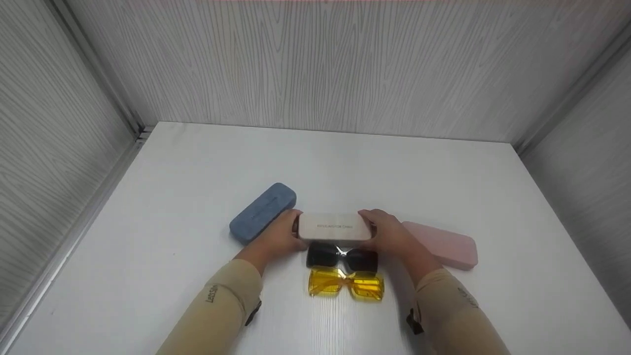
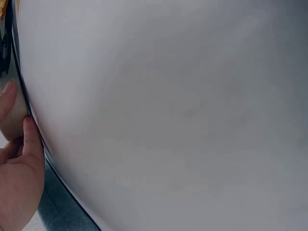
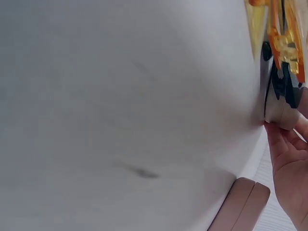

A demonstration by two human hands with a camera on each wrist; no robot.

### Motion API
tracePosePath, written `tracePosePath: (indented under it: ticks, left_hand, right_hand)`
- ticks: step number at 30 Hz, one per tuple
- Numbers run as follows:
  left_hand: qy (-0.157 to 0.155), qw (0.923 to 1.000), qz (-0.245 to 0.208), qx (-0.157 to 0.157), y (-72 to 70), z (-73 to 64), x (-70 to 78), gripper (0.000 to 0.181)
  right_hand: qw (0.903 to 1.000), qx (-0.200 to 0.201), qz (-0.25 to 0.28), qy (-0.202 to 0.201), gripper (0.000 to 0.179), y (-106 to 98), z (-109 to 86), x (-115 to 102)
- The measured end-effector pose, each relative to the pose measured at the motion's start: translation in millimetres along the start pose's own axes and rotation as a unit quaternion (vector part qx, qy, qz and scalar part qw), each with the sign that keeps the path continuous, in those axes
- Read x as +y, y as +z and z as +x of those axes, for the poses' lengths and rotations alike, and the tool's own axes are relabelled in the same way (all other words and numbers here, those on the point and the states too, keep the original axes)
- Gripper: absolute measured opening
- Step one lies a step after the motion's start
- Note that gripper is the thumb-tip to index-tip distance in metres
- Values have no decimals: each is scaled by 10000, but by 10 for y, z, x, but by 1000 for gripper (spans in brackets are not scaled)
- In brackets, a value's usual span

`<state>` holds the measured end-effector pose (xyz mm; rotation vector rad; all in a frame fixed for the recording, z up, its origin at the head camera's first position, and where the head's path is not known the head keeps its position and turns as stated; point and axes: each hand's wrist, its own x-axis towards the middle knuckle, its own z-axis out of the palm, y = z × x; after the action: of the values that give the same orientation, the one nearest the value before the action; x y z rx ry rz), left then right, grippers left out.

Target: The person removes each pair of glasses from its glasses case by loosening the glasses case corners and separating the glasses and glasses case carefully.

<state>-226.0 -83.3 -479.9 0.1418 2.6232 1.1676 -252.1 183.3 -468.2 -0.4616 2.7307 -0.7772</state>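
Note:
Both hands hold a white glasses case (image 1: 335, 227) with small lettering on its lid, one at each end. My left hand (image 1: 280, 235) grips the left end; in the left wrist view its thumb and fingers (image 2: 32, 139) bend round the case's edge. On the right end my right hand (image 1: 392, 234) does the same, and the right wrist view shows its fingers (image 3: 281, 139) against the case (image 3: 281, 113). Right in front of the case lie black sunglasses (image 1: 362, 260). Yellow-tinted glasses (image 1: 367, 286) lie nearer the person, against the black pair.
A blue glasses case (image 1: 262, 212) lies slanted beside the left hand. Beyond the right wrist is a pink glasses case (image 1: 446, 245), partly behind the forearm. The white table (image 1: 335, 162) is bounded by pale wood-grain panels (image 1: 320, 69) at the back and sides.

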Motion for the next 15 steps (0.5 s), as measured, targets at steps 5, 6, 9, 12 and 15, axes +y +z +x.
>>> tracePosePath:
  ticks: [5, 6, 9, 12, 15]
  left_hand:
    - [30, 9999, 118, 24, -17, 23, 17, 71]
    - [28, 9999, 107, 37, -20, 27, 23, 71]
    - [-9, 9999, -83, 67, -36, 33, 50, 69]
    - [-13, 9990, -435, 97, -65, 32, 84, 68]
    - [105, 9966, -799, 171, -112, 41, 124, 69]
  right_hand:
    - [10000, 14, 73, 33, 82, -18, 16, 0]
    - [9998, 30, 169, 49, 82, -25, 18, 2]
    - [9975, 51, 708, 63, 80, -61, 11, 20]
    - [9902, 86, 1379, 190, 80, -112, -2, 42]
    - [9817, 99, 1871, 335, 82, -180, -8, 59]
